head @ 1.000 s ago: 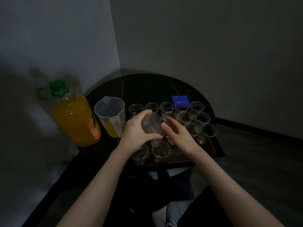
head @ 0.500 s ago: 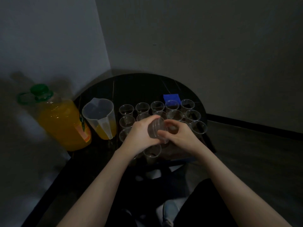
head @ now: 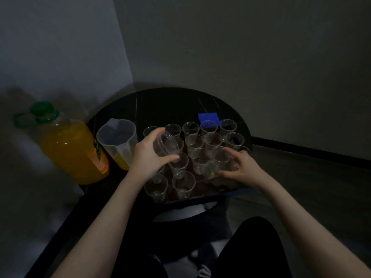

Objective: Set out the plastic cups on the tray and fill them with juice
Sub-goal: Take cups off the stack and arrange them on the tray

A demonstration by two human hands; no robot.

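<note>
Still at the setting-out stage, by the look of it: no juice in any cup on the tray [head: 202, 199]. Juice bottle [head: 70, 149] and part-filled jug [head: 118, 143] standing left of the tray, untouched. Upright clear cups [head: 193, 141] in rows, mouths up. Left hand [head: 148, 157] curled round a short nested stack of cups [head: 165, 146], long axis tilted, mouths up and to the right, above the left rows. Right hand [head: 241, 167] with fingers wrapped on a single cup [head: 219, 163], upright, at the tray's near right. Next, probably: seat that cup in the gap, release, peel another off the stack.
</note>
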